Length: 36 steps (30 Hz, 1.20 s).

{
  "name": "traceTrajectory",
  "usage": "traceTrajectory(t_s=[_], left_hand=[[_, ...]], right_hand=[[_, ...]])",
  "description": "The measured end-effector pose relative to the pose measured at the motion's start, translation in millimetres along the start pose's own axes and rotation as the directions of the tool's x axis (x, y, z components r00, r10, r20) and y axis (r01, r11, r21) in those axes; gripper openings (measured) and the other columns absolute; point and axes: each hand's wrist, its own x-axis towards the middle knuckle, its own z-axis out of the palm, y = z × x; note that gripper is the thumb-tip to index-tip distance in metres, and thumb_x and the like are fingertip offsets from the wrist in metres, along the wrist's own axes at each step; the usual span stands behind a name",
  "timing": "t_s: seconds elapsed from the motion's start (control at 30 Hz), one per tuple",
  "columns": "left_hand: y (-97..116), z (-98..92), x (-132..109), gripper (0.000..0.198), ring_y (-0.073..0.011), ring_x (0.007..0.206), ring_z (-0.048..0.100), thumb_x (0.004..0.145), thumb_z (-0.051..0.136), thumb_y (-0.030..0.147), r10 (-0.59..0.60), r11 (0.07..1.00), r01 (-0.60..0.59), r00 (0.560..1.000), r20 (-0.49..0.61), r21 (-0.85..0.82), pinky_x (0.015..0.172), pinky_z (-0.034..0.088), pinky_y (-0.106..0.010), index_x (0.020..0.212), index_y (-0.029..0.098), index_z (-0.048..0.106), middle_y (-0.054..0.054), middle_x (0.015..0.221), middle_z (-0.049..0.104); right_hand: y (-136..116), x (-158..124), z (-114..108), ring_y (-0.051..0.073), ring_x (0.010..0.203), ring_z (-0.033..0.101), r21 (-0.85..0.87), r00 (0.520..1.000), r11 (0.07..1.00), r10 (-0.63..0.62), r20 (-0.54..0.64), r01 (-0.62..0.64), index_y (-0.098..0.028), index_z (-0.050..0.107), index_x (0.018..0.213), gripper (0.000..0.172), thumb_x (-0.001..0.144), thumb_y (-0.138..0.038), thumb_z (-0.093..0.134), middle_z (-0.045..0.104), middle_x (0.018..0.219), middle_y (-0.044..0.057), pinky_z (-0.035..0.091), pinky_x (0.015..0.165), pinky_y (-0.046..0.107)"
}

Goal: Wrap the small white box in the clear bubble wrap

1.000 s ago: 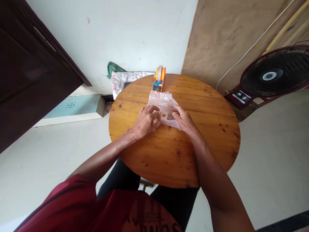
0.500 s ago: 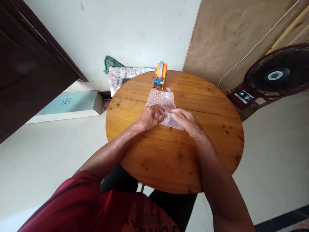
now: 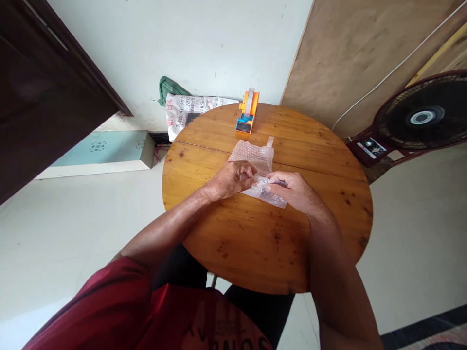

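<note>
A clear sheet of bubble wrap [image 3: 251,153] lies partly folded near the middle of the round wooden table [image 3: 248,243]. From its far right corner sticks out a short strip of tape [image 3: 270,141]. My left hand [image 3: 237,179] pinches the wrap at its left side, thumb and forefinger close together. Opposite it, my right hand [image 3: 290,188] has its thumb and fingers closed on the wrap's right part. Whether anything lies inside the folds cannot be made out. Beyond the wrap stands an orange and blue tape dispenser [image 3: 248,111] with a roll of tape in it.
A dark fan [image 3: 423,116] stands right of the table. Behind the far left edge are a printed white sack [image 3: 178,116] and a green bag [image 3: 170,90]. A pale blue box [image 3: 105,150] lies on the floor at left, by a dark door [image 3: 47,92].
The bubble wrap has slid a little towards me and right, away from the tape dispenser. Both hands moved with it, and my right fingers now curl more around the wrap. The view shifted slightly.
</note>
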Motion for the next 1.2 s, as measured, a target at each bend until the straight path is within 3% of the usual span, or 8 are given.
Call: traceTrajectory(t_s=[0.13,0.23,0.37,0.6,0.93,1.2], left_hand=[[1.5,-3.7,-0.3,0.018,-0.0127,0.076,0.063,0.083,0.067,0.027,0.007,0.999,-0.005,0.998,0.066,-0.031,0.066,0.047,-0.024,0.07,0.015,0.063,-0.006,0.093,0.072],[2.3,-5.8,-0.3,0.018,-0.0134,0.08,0.064,0.084,0.067,0.028,0.024,0.999,-0.02,0.994,0.106,-0.035,0.071,0.048,-0.025,0.071,0.016,0.063,-0.006,0.095,0.072],[0.8,-8.2,0.6,0.014,-0.0146,0.084,0.066,0.083,0.067,0.027,0.07,0.998,-0.069,0.987,0.148,-0.015,0.076,0.05,-0.027,0.075,0.017,0.065,-0.006,0.098,0.072],[-4.3,-9.5,1.9,0.012,-0.0132,0.081,0.064,0.083,0.067,0.025,0.113,0.993,-0.118,0.979,0.172,0.02,0.073,0.048,-0.025,0.075,0.017,0.065,-0.005,0.096,0.07],[-1.8,-8.0,2.4,0.013,-0.0124,0.073,0.057,0.084,0.067,0.026,0.074,0.994,-0.087,0.983,0.165,0.071,0.065,0.043,-0.024,0.078,0.015,0.065,-0.003,0.083,0.064],[-7.2,-4.0,2.5,0.015,-0.0104,0.07,0.056,0.084,0.066,0.024,0.036,0.999,-0.037,0.991,0.125,0.002,0.064,0.042,-0.023,0.074,0.013,0.064,-0.003,0.081,0.062]], right_hand=[[0.2,0.2,1.0,0.024,0.085,0.069,-0.04,0.999,0.998,0.036,-0.022,-0.037,-0.022,0.067,0.071,0.016,0.081,-0.033,0.062,0.076,0.104,0.006,0.053,0.071,0.036],[2.9,1.7,3.1,0.024,0.083,0.069,-0.054,0.998,0.998,0.039,-0.055,-0.042,-0.022,0.07,0.085,0.014,0.081,-0.035,0.064,0.075,0.094,0.005,0.054,0.073,0.037],[5.4,2.2,4.9,0.023,0.089,0.069,-0.029,1.0,1.0,0.01,0.003,-0.01,-0.024,0.07,0.1,0.022,0.082,-0.036,0.065,0.075,0.1,0.004,0.054,0.078,0.036],[5.4,3.2,5.6,0.016,0.063,0.057,-0.087,0.996,0.996,0.033,0.078,-0.026,-0.021,0.07,0.083,0.019,0.082,-0.039,0.063,0.065,0.071,-0.001,0.042,0.057,0.028],[7.9,5.4,7.4,0.015,0.058,0.053,-0.047,0.999,0.998,0.05,0.001,-0.05,-0.021,0.065,0.074,0.018,0.075,-0.039,0.067,0.063,0.066,-0.001,0.037,0.056,0.028],[10.8,9.3,12.3,0.015,0.061,0.054,-0.106,0.994,0.994,-0.036,-0.107,0.025,-0.019,0.066,0.069,0.02,0.079,-0.034,0.059,0.066,0.067,0.001,0.039,0.059,0.029]])
